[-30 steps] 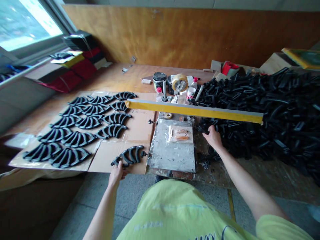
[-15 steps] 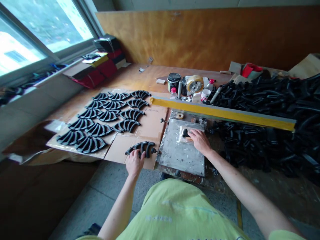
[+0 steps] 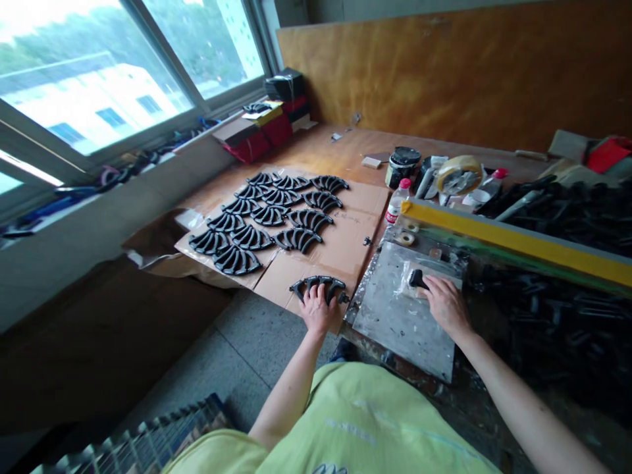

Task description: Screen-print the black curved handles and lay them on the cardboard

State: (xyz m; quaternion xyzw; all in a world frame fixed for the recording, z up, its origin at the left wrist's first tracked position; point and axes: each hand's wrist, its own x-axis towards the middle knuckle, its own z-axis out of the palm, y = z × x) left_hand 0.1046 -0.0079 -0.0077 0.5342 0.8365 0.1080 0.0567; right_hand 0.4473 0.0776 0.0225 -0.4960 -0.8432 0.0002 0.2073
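Note:
On the cardboard sheet (image 3: 365, 207), my left hand (image 3: 317, 311) has its fingers bent over a short fanned row of black curved pieces (image 3: 336, 284), gripping at the near side. The thumb is at the right of the row. My right hand (image 3: 448, 308) pinches one end of a single black curved piece (image 3: 417, 278). That piece is over a small pad wrapped in clear film on the grey metal plate (image 3: 395, 322). Its far end points left; the rest is hidden by my fingers. Farther back on the cardboard lie several fanned groups of the same black pieces (image 3: 267, 214).
A yellow-taped bar (image 3: 523, 230) crosses above the plate's back right. Behind it are a dark jar (image 3: 402, 168), a red-capped bottle (image 3: 397, 203) and a tape roll (image 3: 459, 176). A heap of black pieces (image 3: 557, 316) fills the right. Red boxes (image 3: 254, 141) stand by the window.
The view has swung left, so the bench sits farther right in the picture. Both hands stay at the same places, left on the row, right at the pad.

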